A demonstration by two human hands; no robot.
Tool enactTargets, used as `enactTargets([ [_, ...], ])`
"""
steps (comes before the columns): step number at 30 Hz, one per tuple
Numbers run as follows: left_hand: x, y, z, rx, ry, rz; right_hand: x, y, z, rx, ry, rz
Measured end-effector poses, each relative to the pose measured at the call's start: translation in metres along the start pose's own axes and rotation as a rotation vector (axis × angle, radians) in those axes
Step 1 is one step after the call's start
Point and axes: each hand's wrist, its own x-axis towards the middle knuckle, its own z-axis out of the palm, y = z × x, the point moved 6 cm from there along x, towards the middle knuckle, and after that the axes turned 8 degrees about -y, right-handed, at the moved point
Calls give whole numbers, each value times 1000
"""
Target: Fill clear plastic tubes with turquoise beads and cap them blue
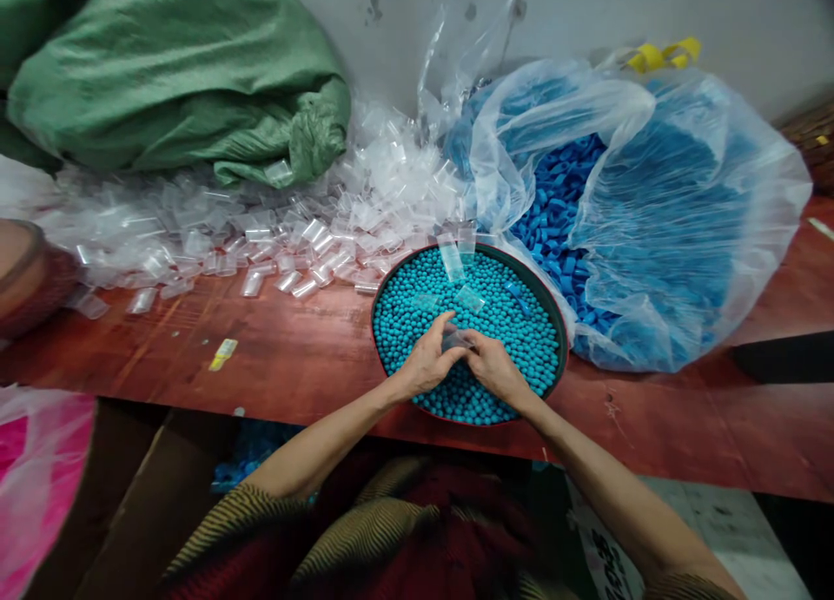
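Pinching a small clear piece (458, 339) from both sides, the left hand (426, 359) and the right hand (496, 370) meet just below the middle of the frame, their fingers (441, 325) bent in. They are over a round bowl (555, 313) full of blue beads (400, 322). More clear tubes (319, 235) lie heaped at the left and upper middle. A big bag (684, 192) of blue bits (561, 209) sits at the upper right, a green cloth (195, 70) at the upper left.

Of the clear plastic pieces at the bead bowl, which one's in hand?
The clear plastic piece between the left hand and right hand, above the turquoise beads. The others lie beyond the fingers, on the beads or at the bowl's far rim.
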Motion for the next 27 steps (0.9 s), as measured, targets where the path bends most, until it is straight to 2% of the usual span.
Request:
enactTargets([
  [3, -3, -2, -5, -54, -17, -1, -4, -5, -2, -65, 2, 9],
  [7, -6, -2, -14, -166, 21, 6, -14, -17, -10, 0, 78, 12],
  [12, -11, 7, -16, -237, 0, 99, -24, -41, -15, -102, 191, -153],
  [14, -13, 9, -15, -150, -23, 95, -27, -44, -14, -159, 204, -177],
  [17, -16, 12, -13, 58, -44, 93, -26, -42, -10, -258, 124, -157],
  [21, -21, 8, -10, 320, -36, 85, -18, -32, -10, -467, -123, -33],
  [23, -25, 4, -9, 456, -14, 41, -9, -27, -12, -566, -257, 16],
  [24, -28, 2, -9, 513, -7, 7, -2, -26, -13, -600, -285, 30],
  [25, -30, 0, -9, 558, -5, -29, 7, -26, -16, -625, -272, 34],
  [27, -32, -3, -10, 618, -12, -86, 30, -30, -21, -665, -161, 1],
])
